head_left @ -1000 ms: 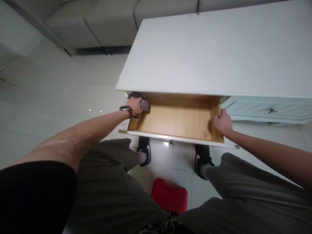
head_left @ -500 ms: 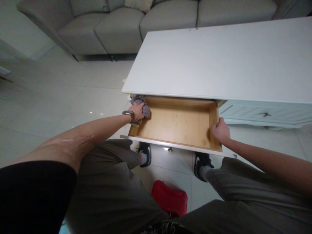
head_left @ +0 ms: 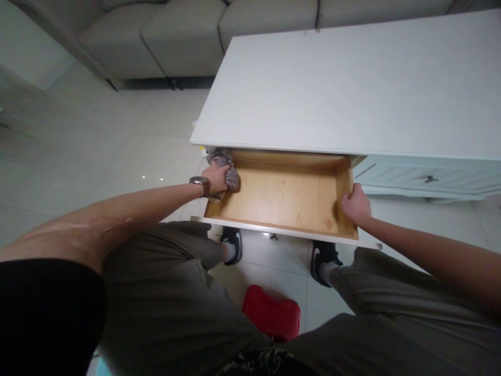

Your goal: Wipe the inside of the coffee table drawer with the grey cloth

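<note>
Seemingly to steady the open pale-wood drawer (head_left: pixel 274 198), your right hand (head_left: pixel 357 204) clasps its right edge while your left hand (head_left: pixel 216 176) grips mottled grey-brown cloth (head_left: pixel 232 179) over the left.

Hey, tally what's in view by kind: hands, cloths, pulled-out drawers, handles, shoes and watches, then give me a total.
Hands: 2, left hand and right hand
Cloth: 1
Pulled-out drawer: 1
Handles: 2, near handle and far-right handle
Shoes: 2, left shoe and right shoe
Watch: 1
Total: 9
</note>
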Action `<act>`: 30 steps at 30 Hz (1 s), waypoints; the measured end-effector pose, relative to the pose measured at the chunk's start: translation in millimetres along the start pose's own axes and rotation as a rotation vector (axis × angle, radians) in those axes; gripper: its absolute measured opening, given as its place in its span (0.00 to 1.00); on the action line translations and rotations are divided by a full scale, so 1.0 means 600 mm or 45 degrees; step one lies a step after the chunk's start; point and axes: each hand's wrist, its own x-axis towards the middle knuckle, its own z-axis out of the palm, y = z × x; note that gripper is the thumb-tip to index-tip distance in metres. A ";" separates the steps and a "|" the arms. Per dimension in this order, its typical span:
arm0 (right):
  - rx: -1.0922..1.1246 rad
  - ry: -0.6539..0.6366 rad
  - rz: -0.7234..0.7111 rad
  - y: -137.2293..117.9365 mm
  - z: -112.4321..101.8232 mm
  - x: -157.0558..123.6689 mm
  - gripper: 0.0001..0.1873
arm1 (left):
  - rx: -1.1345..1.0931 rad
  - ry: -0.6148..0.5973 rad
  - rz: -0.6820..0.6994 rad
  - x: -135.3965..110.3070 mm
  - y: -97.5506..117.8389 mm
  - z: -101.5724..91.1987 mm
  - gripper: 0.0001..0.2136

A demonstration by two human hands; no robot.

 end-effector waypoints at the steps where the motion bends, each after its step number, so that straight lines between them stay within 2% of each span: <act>1: -0.008 0.002 0.002 0.000 0.000 0.000 0.20 | 0.004 -0.035 0.009 -0.015 -0.003 0.003 0.42; 5: -0.013 -0.003 0.002 0.000 0.001 0.002 0.20 | 0.002 -0.224 0.043 -0.077 -0.012 0.020 0.50; 7: -0.003 -0.006 -0.004 0.001 0.002 0.003 0.20 | -0.012 -0.279 0.049 -0.096 -0.015 0.028 0.51; 11: -0.001 -0.011 -0.003 -0.003 0.004 0.010 0.20 | -0.056 -0.133 0.046 -0.092 -0.015 0.027 0.40; 15: 0.010 -0.003 -0.003 -0.012 0.003 0.026 0.19 | -0.044 -0.013 0.090 -0.060 -0.014 -0.001 0.28; 19: 0.028 0.015 -0.008 -0.014 0.004 0.039 0.19 | 0.017 0.128 0.065 -0.055 -0.003 -0.046 0.33; 21: 0.027 0.015 -0.017 -0.013 0.004 0.041 0.19 | 0.024 0.165 0.156 -0.067 0.016 -0.060 0.37; 23: 0.023 0.011 -0.022 -0.013 0.003 0.040 0.19 | -0.028 0.147 0.297 -0.076 0.044 -0.061 0.39; 25: 0.022 0.008 -0.019 -0.013 0.002 0.040 0.19 | -0.177 0.116 0.354 -0.075 0.078 -0.050 0.38; 27: 0.031 0.012 -0.018 -0.014 0.002 0.039 0.19 | -0.431 0.118 0.212 -0.059 0.109 -0.030 0.32; 30: 0.056 0.014 -0.021 -0.013 0.003 0.029 0.19 | -0.835 0.231 -0.291 -0.018 0.133 0.004 0.25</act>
